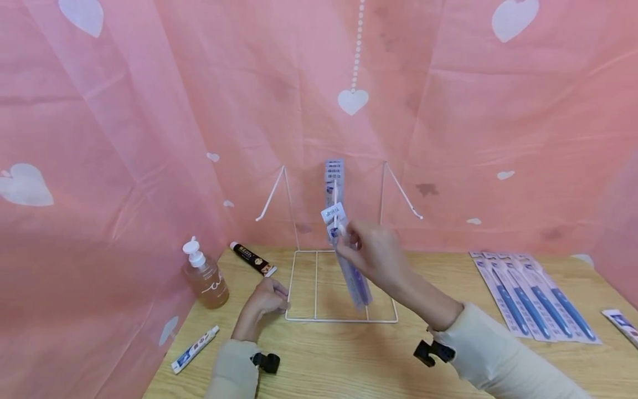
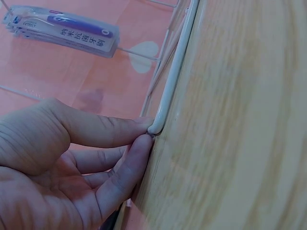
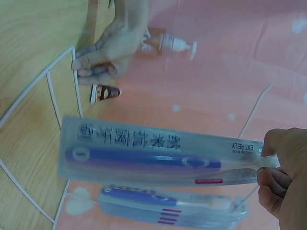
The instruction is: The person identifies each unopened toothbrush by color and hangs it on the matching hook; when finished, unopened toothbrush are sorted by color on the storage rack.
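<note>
My right hand [image 1: 374,255] pinches the top end of a clear-packaged purple toothbrush [image 3: 144,160] at the middle hook of a white wire rack [image 1: 341,320]. The pack hangs tilted, its lower end over the rack's base. Whether the hook passes through its hole, I cannot tell. Behind it, several similar packaged toothbrushes [image 3: 168,206] hang stacked on the same hook. With thumb and fingers, my left hand [image 1: 266,299] grips the base's left side near the front corner; the left wrist view shows the fingertips on the white wire [image 2: 165,108].
Left of the rack stand a pump bottle [image 1: 206,282] of amber liquid, a black tube [image 1: 252,259] and a white toothpaste tube [image 1: 195,349]. Several packaged blue toothbrushes [image 1: 535,296] lie at right, beside another tube [image 1: 620,326]. Two outer hooks [image 1: 404,191] stick forward. Pink cloth [image 1: 448,111] hangs behind.
</note>
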Available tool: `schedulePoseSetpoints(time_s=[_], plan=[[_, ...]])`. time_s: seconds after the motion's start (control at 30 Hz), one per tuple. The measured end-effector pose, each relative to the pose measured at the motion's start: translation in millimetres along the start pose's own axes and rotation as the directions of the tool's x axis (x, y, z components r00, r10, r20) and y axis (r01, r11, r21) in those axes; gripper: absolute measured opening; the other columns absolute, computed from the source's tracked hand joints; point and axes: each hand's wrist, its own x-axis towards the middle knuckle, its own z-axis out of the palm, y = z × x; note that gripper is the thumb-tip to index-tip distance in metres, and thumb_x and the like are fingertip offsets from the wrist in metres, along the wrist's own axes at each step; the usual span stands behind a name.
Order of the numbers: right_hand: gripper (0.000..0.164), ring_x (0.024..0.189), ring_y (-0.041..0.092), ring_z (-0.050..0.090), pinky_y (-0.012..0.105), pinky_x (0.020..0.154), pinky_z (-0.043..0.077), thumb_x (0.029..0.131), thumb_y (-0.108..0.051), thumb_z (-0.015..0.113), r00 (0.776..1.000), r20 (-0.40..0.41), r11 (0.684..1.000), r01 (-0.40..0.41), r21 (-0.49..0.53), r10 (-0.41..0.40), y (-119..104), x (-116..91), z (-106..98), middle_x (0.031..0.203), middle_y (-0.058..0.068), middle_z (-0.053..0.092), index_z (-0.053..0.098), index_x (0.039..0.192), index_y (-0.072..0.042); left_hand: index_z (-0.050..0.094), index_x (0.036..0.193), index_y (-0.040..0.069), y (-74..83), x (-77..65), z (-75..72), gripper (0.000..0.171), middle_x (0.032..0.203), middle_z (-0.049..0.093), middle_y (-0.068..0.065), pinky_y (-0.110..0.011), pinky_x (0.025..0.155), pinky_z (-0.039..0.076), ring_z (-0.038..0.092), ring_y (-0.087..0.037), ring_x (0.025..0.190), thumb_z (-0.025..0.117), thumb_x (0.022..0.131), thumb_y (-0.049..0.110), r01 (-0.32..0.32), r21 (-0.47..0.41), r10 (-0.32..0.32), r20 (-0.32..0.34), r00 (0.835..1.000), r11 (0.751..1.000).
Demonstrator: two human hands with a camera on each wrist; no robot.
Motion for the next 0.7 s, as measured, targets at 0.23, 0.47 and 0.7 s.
schedulePoseSetpoints(time_s=[0.23, 0.47, 0.7], plan=[[0.017, 0.054, 0.012, 0.048, 0.027, 0.045, 0.041, 0.079, -0.009, 0.075, 0.981, 0.015, 0.981, -0.193, -0.004, 0.193, 16, 17, 20, 0.067, 0.001, 0.058, 0.058, 0.079, -0.007, 0.063, 0.095, -0.012, -0.9, -1.3, -0.9, 0.026, 0.085, 0.06, -0.016, -0.031, 0.063, 0.061, 0.062, -0.023, 0.072, 0.075, 0.072, -0.017, 0.001, -0.011, -0.001, -0.001, 1.0, 1.0], [0.02, 0.062, 0.024, 0.063, 0.038, 0.054, 0.053, 0.077, -0.008, 0.078, 0.953, -0.045, 0.954, -0.3, 0.011, 0.3, 34, 37, 41, 0.07, 0.009, 0.067, 0.059, 0.079, -0.003, 0.063, 0.096, -0.011, -0.4, 1.3, 0.2, 0.026, 0.086, 0.062, -0.016, -0.031, 0.063, 0.061, 0.064, -0.023, 0.072, 0.075, 0.073, -0.017, 0.01, -0.006, -0.01, 0.001, 1.0, 1.0], [0.016, 0.062, 0.026, 0.063, 0.04, 0.054, 0.051, 0.079, -0.01, 0.074, 0.935, -0.09, 0.937, -0.348, -0.037, 0.344, 48, 52, 55, 0.069, 0.009, 0.067, 0.059, 0.076, -0.005, 0.063, 0.094, -0.011, -1.2, 3.7, 0.0, 0.025, 0.084, 0.062, -0.016, -0.032, 0.062, 0.061, 0.062, -0.022, 0.071, 0.074, 0.072, -0.017, 0.0, -0.008, 0.0, 0.002, 1.0, 1.0]])
